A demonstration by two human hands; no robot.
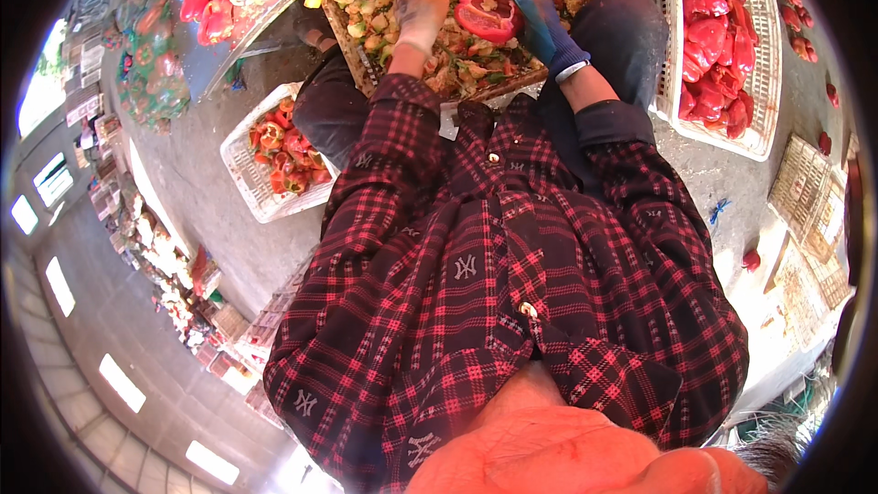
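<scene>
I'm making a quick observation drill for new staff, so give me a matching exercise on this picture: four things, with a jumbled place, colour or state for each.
Things
1. Cut red pepper
2. Right hand
3. Larger white crate
4. Smaller white crate

Places, colours or states
A. On the floor to the person's left
B. Wearing a blue glove
C. Held above the tray of scraps
D. To the person's right, filled with red peppers

Right pairs: 1-C, 2-B, 3-D, 4-A
</scene>
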